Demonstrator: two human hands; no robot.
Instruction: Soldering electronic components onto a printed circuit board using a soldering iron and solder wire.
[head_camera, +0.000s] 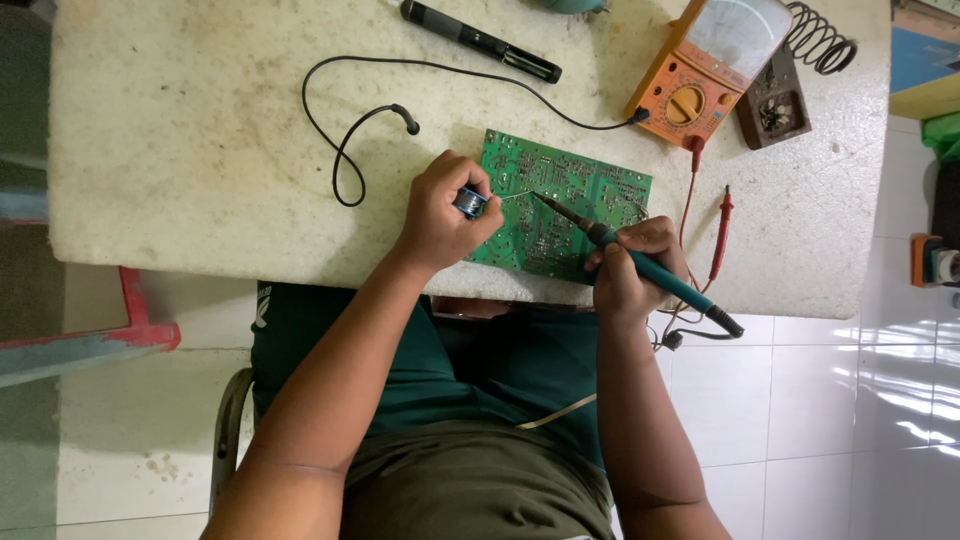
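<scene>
Fingers (470, 215) of our left hand (440, 215) are pinching a solder spool (469, 202), feeding wire toward the iron (640, 262) our right hand (628, 268) is gripping. We are soldering the board (560, 195) at the bench's (200, 150) near edge; next, we judge, tip and wire must meet steadily.

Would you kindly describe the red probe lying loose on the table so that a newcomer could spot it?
Start at the orange meter at the pale table's far right. Just below it, right of the green circuit board, lies the red probe. Unlike the teal soldering iron, no hand touches it.
</scene>
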